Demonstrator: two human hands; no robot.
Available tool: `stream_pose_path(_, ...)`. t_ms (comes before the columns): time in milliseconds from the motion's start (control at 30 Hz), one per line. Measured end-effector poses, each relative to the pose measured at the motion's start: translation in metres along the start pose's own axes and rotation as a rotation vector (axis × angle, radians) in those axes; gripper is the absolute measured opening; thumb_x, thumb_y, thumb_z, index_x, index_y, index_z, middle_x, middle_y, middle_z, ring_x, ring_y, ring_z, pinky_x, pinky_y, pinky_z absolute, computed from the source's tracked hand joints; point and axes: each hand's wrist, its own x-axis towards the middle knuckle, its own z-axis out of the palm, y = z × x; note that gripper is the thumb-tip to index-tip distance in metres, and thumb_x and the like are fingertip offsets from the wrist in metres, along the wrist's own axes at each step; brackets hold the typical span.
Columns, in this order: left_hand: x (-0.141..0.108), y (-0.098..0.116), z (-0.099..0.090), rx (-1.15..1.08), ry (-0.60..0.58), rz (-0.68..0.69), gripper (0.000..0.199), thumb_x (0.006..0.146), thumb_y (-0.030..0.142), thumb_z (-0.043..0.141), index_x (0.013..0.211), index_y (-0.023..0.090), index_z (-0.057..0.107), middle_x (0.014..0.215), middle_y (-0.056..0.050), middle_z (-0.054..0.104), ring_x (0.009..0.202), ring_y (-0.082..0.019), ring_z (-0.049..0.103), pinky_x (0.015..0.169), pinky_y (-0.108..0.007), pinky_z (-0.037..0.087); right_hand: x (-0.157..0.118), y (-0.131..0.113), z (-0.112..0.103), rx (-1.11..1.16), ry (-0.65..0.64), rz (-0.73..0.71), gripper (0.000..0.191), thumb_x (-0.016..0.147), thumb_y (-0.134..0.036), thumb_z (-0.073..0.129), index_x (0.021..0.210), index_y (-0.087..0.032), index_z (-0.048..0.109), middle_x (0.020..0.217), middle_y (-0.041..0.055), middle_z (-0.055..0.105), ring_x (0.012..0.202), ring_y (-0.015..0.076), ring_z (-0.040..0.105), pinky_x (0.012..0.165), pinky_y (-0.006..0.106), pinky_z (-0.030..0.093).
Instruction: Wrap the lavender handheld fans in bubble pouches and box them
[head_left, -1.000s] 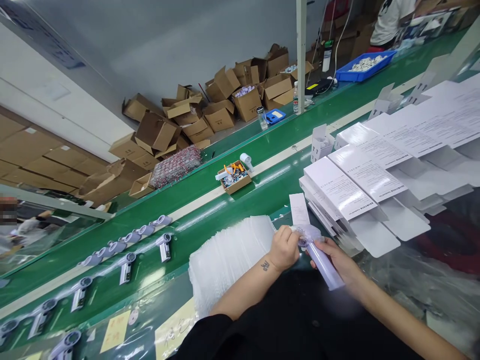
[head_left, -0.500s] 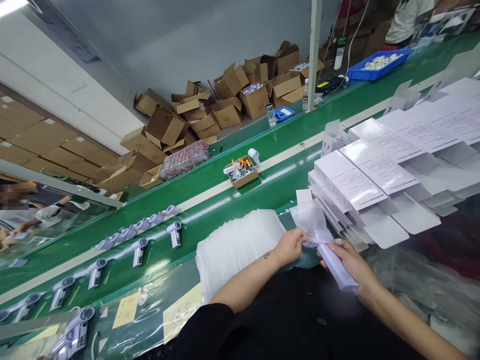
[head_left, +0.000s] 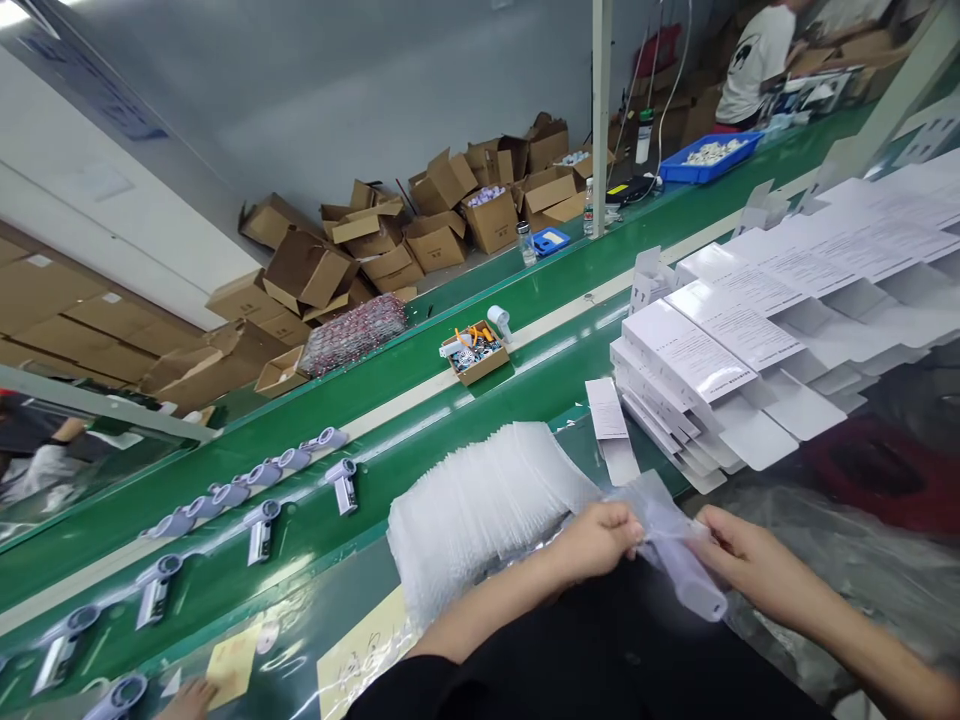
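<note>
In front of my body is a translucent bubble bag (head_left: 649, 500) with a lilac handheld fan (head_left: 694, 585) in it, its handle pointing down and right. My left hand (head_left: 609, 532) is closed, pinching the bag's left edge. At the other edge, my right hand (head_left: 735, 545) grips the bag by the fan's handle; some of its fingers are hidden. The fan's head is blurred behind the plastic. Close to my left forearm stands a thick row of white bubble bags (head_left: 487, 500). Beyond my hands lies a narrow white printed carton (head_left: 611, 425).
Stacked white printed boxes (head_left: 697, 340) with open flaps fill the right side. More lilac fans (head_left: 343, 485) lie along the green conveyor belt (head_left: 420, 440). A small carton of parts (head_left: 476, 352) sits farther back. Another person's hand (head_left: 191, 698) shows at lower left.
The bag now covers the fan's handle, which was bare in my right hand before. My right hand has shifted up to the bag's edge. A co-worker's hand has appeared at lower left.
</note>
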Motion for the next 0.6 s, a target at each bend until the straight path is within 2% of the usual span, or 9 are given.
stream_pose_path(67, -0.014, 0.003, -0.003, -0.008, -0.032, 0.047, 0.031, 0.077, 0.044, 0.056, 0.068, 0.014, 0.052, 0.058, 0.002, 0.051, 0.052, -0.008, 0.039, 0.052, -0.021, 0.029, -0.009, -0.012, -0.006, 0.059, -0.044, -0.009, 0.027, 0.077, -0.046, 0.057, 0.067, -0.022, 0.049, 0.057, -0.0038, 0.052, 0.055, 0.0132, 0.049, 0.052, 0.025, 0.037)
stream_pose_path(200, -0.034, 0.016, -0.026, -0.081, 0.063, 0.159, 0.042, 0.079, 0.056, 0.053, 0.070, 0.014, 0.051, 0.063, 0.001, 0.050, 0.058, -0.009, 0.044, 0.058, -0.022, 0.035, -0.014, -0.036, -0.009, 0.231, -0.120, -0.008, 0.024, 0.077, -0.044, 0.061, 0.075, -0.020, 0.055, 0.065, -0.0023, 0.055, 0.061, 0.0136, 0.053, 0.056, 0.025, 0.042)
stream_pose_path(233, -0.038, 0.018, -0.034, -0.077, 0.081, 0.225, 0.042, 0.080, 0.056, 0.052, 0.074, 0.014, 0.053, 0.072, -0.002, 0.053, 0.066, -0.011, 0.048, 0.063, -0.024, 0.039, -0.014, -0.041, -0.007, 0.290, -0.133, 0.003, 0.024, 0.077, -0.044, 0.062, 0.076, -0.020, 0.057, 0.068, -0.0016, 0.057, 0.063, 0.0138, 0.054, 0.057, 0.025, 0.043)
stream_pose_path(300, -0.043, 0.019, -0.049, -0.038, 0.085, 0.380, 0.045, 0.075, 0.055, 0.060, 0.096, 0.015, 0.056, 0.109, -0.010, 0.053, 0.094, -0.018, 0.052, 0.078, -0.028, 0.043, -0.010, -0.051, 0.004, 0.437, -0.135, -0.002, 0.023, 0.076, -0.042, 0.064, 0.080, -0.019, 0.059, 0.070, -0.0008, 0.059, 0.065, 0.0135, 0.055, 0.059, 0.025, 0.044)
stream_pose_path(333, -0.045, 0.018, -0.053, -0.005, 0.062, 0.436, 0.058, 0.068, 0.053, 0.068, 0.112, 0.019, 0.052, 0.128, -0.012, 0.042, 0.108, -0.023, 0.047, 0.084, -0.031, 0.043, -0.006, -0.056, 0.014, 0.519, -0.128, -0.018, 0.023, 0.076, -0.040, 0.065, 0.081, -0.019, 0.059, 0.070, -0.0009, 0.060, 0.063, 0.0128, 0.055, 0.059, 0.025, 0.044)
stream_pose_path(400, -0.046, 0.011, -0.054, 0.093, -0.045, 0.472, 0.102, 0.049, 0.043, 0.083, 0.135, 0.025, 0.033, 0.145, -0.013, 0.022, 0.124, -0.031, 0.035, 0.092, -0.036, 0.042, 0.003, -0.066, 0.040, 0.698, -0.129, -0.058, 0.022, 0.074, -0.037, 0.068, 0.081, -0.019, 0.059, 0.069, -0.0016, 0.059, 0.059, 0.0109, 0.052, 0.056, 0.024, 0.043)
stream_pose_path(467, -0.044, 0.000, -0.047, 0.155, -0.131, 0.441, 0.120, 0.041, 0.031, 0.087, 0.142, 0.024, 0.023, 0.141, -0.014, 0.032, 0.122, -0.031, 0.039, 0.093, -0.037, 0.042, 0.014, -0.070, 0.069, 0.867, -0.088, -0.066, 0.020, 0.072, -0.033, 0.070, 0.079, -0.018, 0.058, 0.066, -0.0030, 0.057, 0.056, 0.0091, 0.050, 0.054, 0.023, 0.043)
stream_pose_path(533, -0.039, -0.013, -0.037, 0.151, -0.076, 0.397, 0.100, 0.055, 0.026, 0.080, 0.140, 0.022, 0.028, 0.122, -0.010, 0.052, 0.108, -0.025, 0.052, 0.089, -0.035, 0.045, 0.030, -0.066, 0.091, 0.947, -0.003, -0.064, 0.020, 0.072, -0.033, 0.069, 0.079, -0.019, 0.056, 0.067, -0.0034, 0.056, 0.057, 0.0090, 0.051, 0.056, 0.023, 0.044)
stream_pose_path(600, -0.031, -0.024, -0.033, 0.144, 0.117, 0.352, 0.061, 0.070, 0.023, 0.067, 0.127, 0.020, 0.046, 0.101, -0.005, 0.061, 0.089, -0.018, 0.057, 0.079, -0.030, 0.048, 0.051, -0.050, 0.100, 0.819, 0.082, -0.090, 0.021, 0.077, -0.038, 0.063, 0.086, -0.021, 0.056, 0.074, -0.0014, 0.059, 0.063, 0.0115, 0.056, 0.061, 0.025, 0.048)
